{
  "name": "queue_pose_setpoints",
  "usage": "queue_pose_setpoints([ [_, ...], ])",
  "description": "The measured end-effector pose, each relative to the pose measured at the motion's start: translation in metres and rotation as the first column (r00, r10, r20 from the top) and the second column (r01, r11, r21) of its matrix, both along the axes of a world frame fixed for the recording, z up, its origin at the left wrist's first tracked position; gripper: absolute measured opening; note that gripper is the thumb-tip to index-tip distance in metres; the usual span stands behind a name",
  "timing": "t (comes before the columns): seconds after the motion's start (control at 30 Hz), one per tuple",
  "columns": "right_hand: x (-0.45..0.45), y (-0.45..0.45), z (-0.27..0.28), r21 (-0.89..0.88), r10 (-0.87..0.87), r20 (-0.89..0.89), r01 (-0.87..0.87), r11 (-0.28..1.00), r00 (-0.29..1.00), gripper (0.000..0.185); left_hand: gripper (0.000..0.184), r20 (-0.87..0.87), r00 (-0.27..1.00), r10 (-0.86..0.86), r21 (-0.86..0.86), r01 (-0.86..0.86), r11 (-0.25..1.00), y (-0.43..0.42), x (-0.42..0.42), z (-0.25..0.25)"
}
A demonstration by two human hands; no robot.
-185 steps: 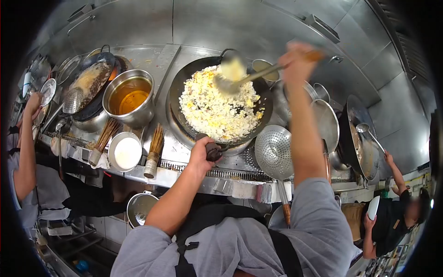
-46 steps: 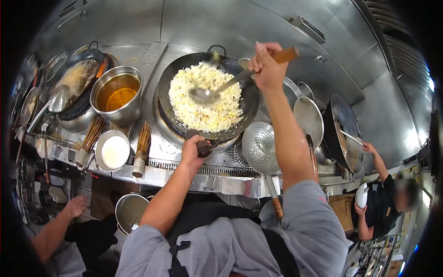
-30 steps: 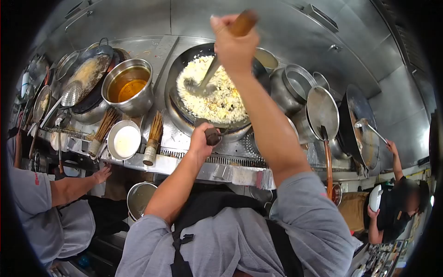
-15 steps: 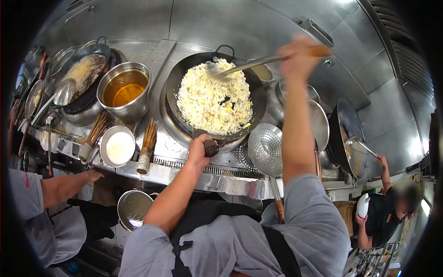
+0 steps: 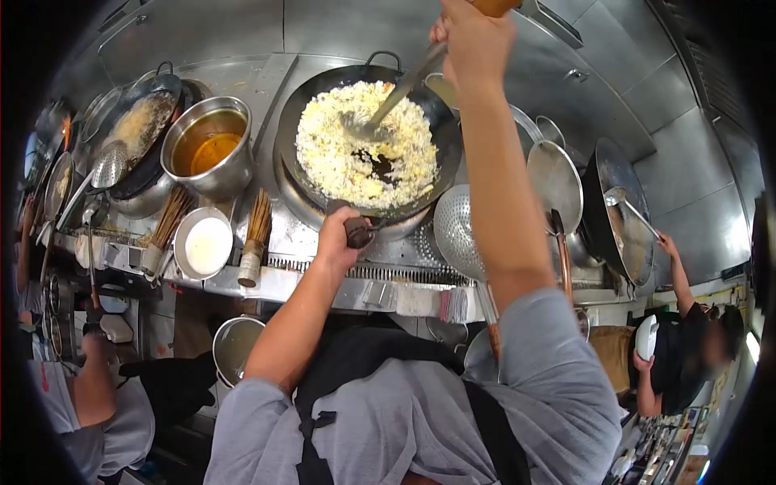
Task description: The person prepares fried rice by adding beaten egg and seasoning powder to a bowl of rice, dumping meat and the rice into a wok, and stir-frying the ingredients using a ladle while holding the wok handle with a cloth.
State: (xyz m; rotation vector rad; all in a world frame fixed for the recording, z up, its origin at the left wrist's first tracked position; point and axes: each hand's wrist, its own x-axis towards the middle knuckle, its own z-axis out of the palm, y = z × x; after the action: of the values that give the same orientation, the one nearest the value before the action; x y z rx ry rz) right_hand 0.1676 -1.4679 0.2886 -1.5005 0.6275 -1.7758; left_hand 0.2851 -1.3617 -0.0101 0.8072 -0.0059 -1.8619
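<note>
A dark wok [image 5: 287, 153] sits on the burner in front of me, with fried rice [image 5: 323, 153] and bits of egg in it. My left hand [image 5: 339, 238] is closed around the wok's handle [image 5: 358, 232], which looks dark and wrapped. High over the wok's right side, my right hand [image 5: 477, 48] grips a wok ladle [image 5: 396, 97] near its wooden end. The ladle's head is down in the rice, partly hidden by grains. Dark wok surface shows through a gap in the rice.
Left of the wok stand a pot of amber oil [image 5: 214, 153], a bowl of white liquid [image 5: 206, 246] and bamboo brushes [image 5: 255, 234]. A perforated strainer [image 5: 457, 230] lies at right. Co-workers [image 5: 687, 347] stand on both sides; the right one works at another wok [image 5: 602, 218].
My right hand has moved up and left, with the ladle steeper and its head nearer the rice's middle. The gap in the rice looks larger. The left co-worker's arm has drawn back.
</note>
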Motion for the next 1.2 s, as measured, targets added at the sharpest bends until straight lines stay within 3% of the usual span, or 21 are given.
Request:
queue_pose_setpoints([
  [0.1, 0.031, 0.061, -0.011, -0.164, 0.069, -0.068, -0.079, 0.983, 0.995, 0.016, 0.01, 0.077, 0.997, -0.01, -0.005, 0.01, 1.0, 0.007, 0.003, 0.013],
  [0.13, 0.029, 0.017, -0.054, -0.201, -0.194, -0.11, 0.169, 0.965, 0.975, 0.017, 0.01, 0.081, 0.996, -0.042, -0.007, 0.043, 0.999, 0.01, 0.004, 0.012],
  [0.23, 0.002, -0.026, -0.021, -0.048, -0.055, -0.123, 0.049, 0.998, 0.991, 0.014, 0.011, 0.079, 0.996, -0.038, -0.02, 0.04, 0.999, 0.014, 0.0, 0.005],
  [0.27, 0.0, -0.004, -0.006, -0.028, -0.105, -0.187, 0.102, 0.994, 0.977, 0.016, 0.011, 0.076, 0.997, -0.024, -0.044, 0.027, 0.999, 0.01, -0.001, 0.002],
  [0.37, -0.016, 0.007, -0.025, -0.178, -0.174, -0.309, 0.123, 0.976, 0.935, 0.017, 0.01, 0.069, 0.997, 0.016, -0.09, -0.01, 0.996, 0.007, -0.003, 0.005],
  [0.43, -0.04, -0.056, 0.0, -0.018, -0.034, -0.112, 0.032, 0.999, 0.993, 0.015, 0.009, 0.074, 0.996, 0.041, -0.055, -0.037, 0.998, 0.012, -0.002, 0.011],
  [0.5, -0.064, -0.085, 0.052, -0.047, -0.184, 0.107, 0.19, 0.981, 0.977, 0.016, 0.008, 0.063, 0.997, 0.038, -0.084, -0.033, 0.996, 0.007, -0.002, 0.001],
  [0.6, -0.055, -0.042, 0.038, -0.196, 0.072, 0.192, -0.033, 0.98, 0.979, 0.018, 0.012, 0.056, 0.99, 0.128, -0.075, -0.124, 0.989, 0.008, -0.01, -0.002],
  [0.67, -0.021, -0.047, -0.054, -0.169, 0.015, 0.046, -0.007, 0.986, 0.999, 0.02, 0.012, 0.058, 0.996, 0.066, -0.063, -0.062, 0.996, 0.014, -0.007, 0.005],
  [0.77, -0.004, -0.023, -0.002, 0.117, 0.165, -0.251, -0.139, 0.983, 0.954, 0.02, 0.012, 0.031, 0.997, 0.066, -0.072, -0.064, 0.995, 0.008, -0.006, -0.005],
  [0.8, -0.007, -0.012, 0.018, 0.064, 0.155, -0.224, -0.145, 0.987, 0.962, 0.019, 0.01, 0.103, 0.994, -0.02, -0.022, 0.022, 0.999, 0.013, -0.001, 0.012],
  [0.87, -0.004, -0.005, 0.051, -0.054, 0.174, -0.2, -0.189, 0.981, 0.964, 0.018, 0.009, 0.108, 0.993, 0.044, -0.04, -0.04, 0.998, 0.01, -0.004, 0.015],
  [0.97, -0.009, 0.018, 0.017, -0.233, 0.244, 0.1, -0.216, 0.948, 0.965, 0.018, 0.009, 0.077, 0.995, 0.06, -0.046, -0.056, 0.997, 0.016, -0.007, 0.005],
  [1.1, -0.01, 0.017, -0.01, 0.053, 0.111, -0.352, -0.098, 0.994, 0.929, 0.016, 0.01, 0.088, 0.995, 0.036, -0.069, -0.03, 0.997, 0.014, -0.005, 0.009],
  [1.13, -0.02, 0.033, 0.008, 0.063, 0.125, -0.301, -0.111, 0.992, 0.945, 0.015, 0.009, 0.062, 0.998, 0.027, -0.117, -0.019, 0.993, 0.012, -0.004, 0.004],
  [1.2, -0.029, 0.071, 0.059, 0.088, 0.186, -0.206, -0.171, 0.981, 0.961, 0.014, 0.009, 0.056, 0.998, 0.036, -0.055, -0.033, 0.998, 0.007, -0.007, 0.013],
])
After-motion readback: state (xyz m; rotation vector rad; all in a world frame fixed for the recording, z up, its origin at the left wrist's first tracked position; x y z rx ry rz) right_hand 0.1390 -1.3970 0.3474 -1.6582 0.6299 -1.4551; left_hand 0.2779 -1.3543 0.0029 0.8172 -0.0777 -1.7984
